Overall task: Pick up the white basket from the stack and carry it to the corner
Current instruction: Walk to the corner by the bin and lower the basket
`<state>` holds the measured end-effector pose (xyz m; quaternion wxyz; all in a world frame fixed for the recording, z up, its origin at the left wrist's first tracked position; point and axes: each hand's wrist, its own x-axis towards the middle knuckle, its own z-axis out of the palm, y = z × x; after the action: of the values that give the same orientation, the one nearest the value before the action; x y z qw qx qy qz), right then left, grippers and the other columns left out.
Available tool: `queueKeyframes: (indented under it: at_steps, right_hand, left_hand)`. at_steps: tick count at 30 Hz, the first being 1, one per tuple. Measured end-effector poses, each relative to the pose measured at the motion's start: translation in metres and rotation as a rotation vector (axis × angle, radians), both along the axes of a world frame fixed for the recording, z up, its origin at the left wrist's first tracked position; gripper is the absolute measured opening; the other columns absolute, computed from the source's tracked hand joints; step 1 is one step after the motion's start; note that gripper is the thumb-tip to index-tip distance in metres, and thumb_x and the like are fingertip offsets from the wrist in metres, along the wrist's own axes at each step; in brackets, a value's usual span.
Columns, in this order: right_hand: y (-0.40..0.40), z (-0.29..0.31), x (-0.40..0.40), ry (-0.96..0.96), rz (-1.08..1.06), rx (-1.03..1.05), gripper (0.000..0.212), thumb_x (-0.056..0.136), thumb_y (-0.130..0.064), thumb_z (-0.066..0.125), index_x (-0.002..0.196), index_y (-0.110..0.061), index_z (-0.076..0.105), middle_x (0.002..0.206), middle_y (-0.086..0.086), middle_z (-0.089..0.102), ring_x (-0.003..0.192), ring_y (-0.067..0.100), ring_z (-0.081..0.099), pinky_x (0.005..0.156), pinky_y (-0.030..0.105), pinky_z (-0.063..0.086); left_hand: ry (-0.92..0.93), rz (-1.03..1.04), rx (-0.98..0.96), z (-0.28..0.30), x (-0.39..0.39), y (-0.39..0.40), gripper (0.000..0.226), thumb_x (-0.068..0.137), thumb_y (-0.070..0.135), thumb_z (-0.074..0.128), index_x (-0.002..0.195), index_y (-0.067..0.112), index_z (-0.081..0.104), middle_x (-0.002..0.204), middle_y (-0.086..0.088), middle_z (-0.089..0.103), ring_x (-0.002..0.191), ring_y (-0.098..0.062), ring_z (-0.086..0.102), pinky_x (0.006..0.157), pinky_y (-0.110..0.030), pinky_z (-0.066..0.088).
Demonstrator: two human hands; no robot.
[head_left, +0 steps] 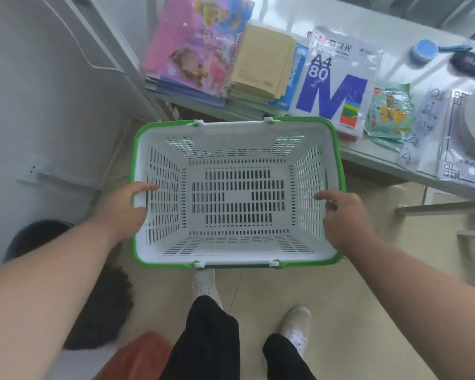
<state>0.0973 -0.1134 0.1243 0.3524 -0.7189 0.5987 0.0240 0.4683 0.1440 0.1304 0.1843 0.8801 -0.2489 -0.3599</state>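
The white basket (237,242), slotted plastic with a green rim, is held level in front of me above the floor, and it is empty. My left hand (124,205) grips its left rim, fingers hooked over the edge. On the right rim my right hand (344,215) holds on the same way. No stack of baskets is in view. My legs and white shoes show below the basket.
A white table (368,156) ahead and to the right carries notebooks (192,50), an A4 paper pack (335,80) and plastic-wrapped items. A grey wall (25,105) with a socket stands left. A dark bin (36,237), a black mop head (102,305) and something red (137,355) lie lower left.
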Motion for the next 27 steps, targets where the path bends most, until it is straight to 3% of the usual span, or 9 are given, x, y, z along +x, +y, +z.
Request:
queueKeyframes:
  at_steps: [4, 6, 9, 11, 14, 16, 19, 22, 27]
  right_hand:
    - [0.008, -0.033, 0.047, 0.045, 0.012, 0.015, 0.04, 0.106, -0.007, 0.045, 0.112, -0.03, 0.077, 0.125, 0.014, 0.049, 0.072, 0.029, 0.06, 0.067, 0.031, 0.046]
    - [0.007, -0.045, 0.062, 0.073, 0.019, 0.021, 0.04, 0.107, -0.008, 0.044, 0.111, -0.032, 0.075, 0.128, 0.015, 0.049, 0.073, 0.032, 0.062, 0.065, 0.031, 0.047]
    - [-0.003, -0.062, 0.074, 0.135, -0.006, 0.023, 0.04, 0.108, -0.01, 0.042, 0.114, -0.031, 0.075, 0.136, 0.018, 0.05, 0.071, 0.034, 0.064, 0.06, 0.033, 0.051]
    - [-0.01, -0.073, 0.079, 0.165, -0.03, 0.016, 0.042, 0.105, -0.008, 0.042, 0.114, -0.031, 0.075, 0.134, 0.019, 0.054, 0.066, 0.033, 0.065, 0.053, 0.03, 0.049]
    - [-0.007, -0.085, 0.086, 0.18, -0.059, 0.025, 0.043, 0.101, -0.005, 0.042, 0.109, -0.033, 0.073, 0.131, 0.015, 0.049, 0.072, 0.034, 0.067, 0.06, 0.038, 0.058]
    - [0.002, -0.09, 0.088, 0.177, -0.047, 0.011, 0.039, 0.103, -0.006, 0.042, 0.104, -0.035, 0.069, 0.126, 0.013, 0.047, 0.073, 0.03, 0.064, 0.061, 0.032, 0.053]
    - [0.011, -0.089, 0.092, 0.112, -0.046, -0.02, 0.038, 0.106, -0.01, 0.042, 0.101, -0.04, 0.064, 0.118, 0.007, 0.042, 0.074, 0.015, 0.056, 0.062, 0.025, 0.045]
    - [0.008, -0.089, 0.095, 0.094, -0.081, -0.01, 0.037, 0.106, -0.01, 0.043, 0.103, -0.04, 0.066, 0.12, 0.005, 0.039, 0.081, 0.017, 0.055, 0.077, 0.033, 0.049]
    - [0.003, -0.115, 0.099, 0.152, -0.046, 0.048, 0.04, 0.104, -0.005, 0.046, 0.102, -0.041, 0.065, 0.12, 0.004, 0.038, 0.074, 0.011, 0.053, 0.068, 0.024, 0.043]
  left_hand:
    - [0.015, 0.038, 0.025, -0.029, 0.044, 0.016, 0.068, 0.086, -0.008, 0.057, 0.13, 0.042, 0.068, 0.138, -0.005, 0.067, 0.09, -0.02, 0.069, 0.074, -0.031, 0.056]
    - [0.04, 0.041, 0.055, -0.039, 0.058, 0.015, 0.069, 0.085, -0.003, 0.057, 0.13, 0.048, 0.067, 0.128, -0.003, 0.071, 0.088, -0.03, 0.072, 0.076, -0.04, 0.062]
    - [0.1, 0.047, 0.07, -0.054, 0.07, 0.002, 0.072, 0.083, 0.003, 0.051, 0.117, 0.065, 0.063, 0.087, 0.012, 0.061, 0.05, -0.03, 0.061, 0.046, -0.042, 0.056]
    - [0.1, 0.075, 0.036, -0.066, 0.077, -0.01, 0.074, 0.081, 0.004, 0.049, 0.112, 0.07, 0.063, 0.082, 0.015, 0.054, 0.043, -0.023, 0.051, 0.039, -0.034, 0.048]
    - [0.072, 0.145, 0.021, -0.077, 0.087, -0.029, 0.073, 0.081, 0.0, 0.049, 0.119, 0.061, 0.067, 0.103, 0.01, 0.065, 0.038, -0.017, 0.05, 0.037, -0.031, 0.046]
    - [0.041, 0.144, 0.029, -0.077, 0.094, -0.036, 0.073, 0.079, 0.0, 0.048, 0.116, 0.06, 0.068, 0.098, 0.008, 0.071, 0.035, -0.015, 0.049, 0.034, -0.03, 0.045]
    - [0.006, 0.14, 0.037, -0.066, 0.1, -0.033, 0.078, 0.079, 0.0, 0.047, 0.121, 0.062, 0.064, 0.096, 0.024, 0.063, 0.035, -0.012, 0.055, 0.033, -0.03, 0.05]
    - [-0.008, 0.132, 0.077, -0.066, 0.097, -0.028, 0.076, 0.085, 0.001, 0.049, 0.134, 0.057, 0.063, 0.112, 0.015, 0.065, 0.05, -0.024, 0.065, 0.05, -0.041, 0.062]
    - [0.06, 0.215, 0.056, -0.11, 0.084, -0.016, 0.071, 0.095, -0.01, 0.049, 0.143, 0.041, 0.065, 0.13, 0.003, 0.058, 0.053, -0.003, 0.066, 0.039, -0.018, 0.048]
